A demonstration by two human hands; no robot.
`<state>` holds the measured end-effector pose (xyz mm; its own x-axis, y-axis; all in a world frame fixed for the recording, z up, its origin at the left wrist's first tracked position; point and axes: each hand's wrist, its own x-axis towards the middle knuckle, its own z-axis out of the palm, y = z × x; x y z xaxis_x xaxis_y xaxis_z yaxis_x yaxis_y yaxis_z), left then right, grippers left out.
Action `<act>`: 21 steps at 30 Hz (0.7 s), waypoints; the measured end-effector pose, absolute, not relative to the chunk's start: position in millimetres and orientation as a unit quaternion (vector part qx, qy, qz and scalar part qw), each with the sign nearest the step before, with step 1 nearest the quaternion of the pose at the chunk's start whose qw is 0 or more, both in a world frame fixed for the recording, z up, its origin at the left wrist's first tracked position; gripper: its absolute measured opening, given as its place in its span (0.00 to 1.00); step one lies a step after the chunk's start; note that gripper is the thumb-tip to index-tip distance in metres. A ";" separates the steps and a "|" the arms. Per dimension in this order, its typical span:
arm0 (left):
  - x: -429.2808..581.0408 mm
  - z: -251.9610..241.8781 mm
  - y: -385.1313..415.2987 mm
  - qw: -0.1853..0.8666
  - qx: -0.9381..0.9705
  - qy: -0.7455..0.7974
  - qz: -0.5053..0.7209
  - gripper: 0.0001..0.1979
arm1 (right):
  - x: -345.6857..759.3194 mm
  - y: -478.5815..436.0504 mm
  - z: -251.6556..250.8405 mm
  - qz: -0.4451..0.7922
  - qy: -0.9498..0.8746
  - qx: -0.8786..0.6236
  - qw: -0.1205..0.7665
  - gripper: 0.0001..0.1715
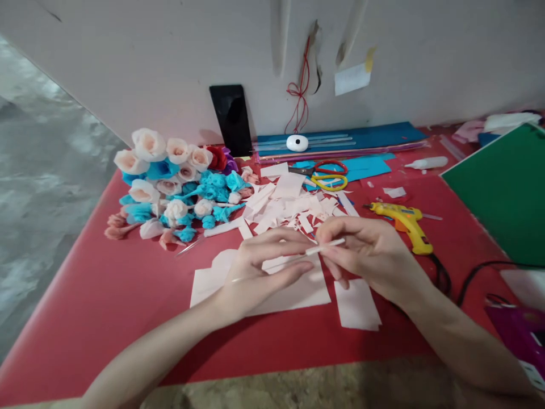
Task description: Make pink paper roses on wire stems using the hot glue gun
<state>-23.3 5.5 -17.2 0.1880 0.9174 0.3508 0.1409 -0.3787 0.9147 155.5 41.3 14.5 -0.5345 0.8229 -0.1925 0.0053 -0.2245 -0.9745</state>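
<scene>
STEP: I appeared to be winding white strip on stick | MY RIGHT FINGERS: clamped on strip | MY LEFT FINGERS: stick between them, clamping indeterminate | LOCATION: strip at stick's end, above tabletop | NEXT: likely required steady pinch, slow turn

One left hand, one right hand and one stick share one tabletop with one phone, one white case, one pair of scissors, one glue gun, one bottle, one green board, more than a dozen flowers and paper scraps too jumbled to count.
</scene>
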 end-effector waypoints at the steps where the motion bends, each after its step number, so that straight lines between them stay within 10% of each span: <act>1: -22.3 -16.4 3.0 0.357 0.670 0.404 0.510 0.11 | 153.3 38.7 12.2 0.692 -0.534 -0.376 0.307 0.05; 21: -23.0 -9.7 -4.0 0.299 0.662 0.418 0.546 0.10 | 147.1 23.0 2.2 0.676 -0.541 -0.332 0.376 0.06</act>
<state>-23.0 -4.0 -9.7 0.0550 0.8790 0.4737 0.2268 -0.4730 0.8514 147.1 23.0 2.2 -0.4979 0.8662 -0.0422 -0.1489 -0.1334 -0.9798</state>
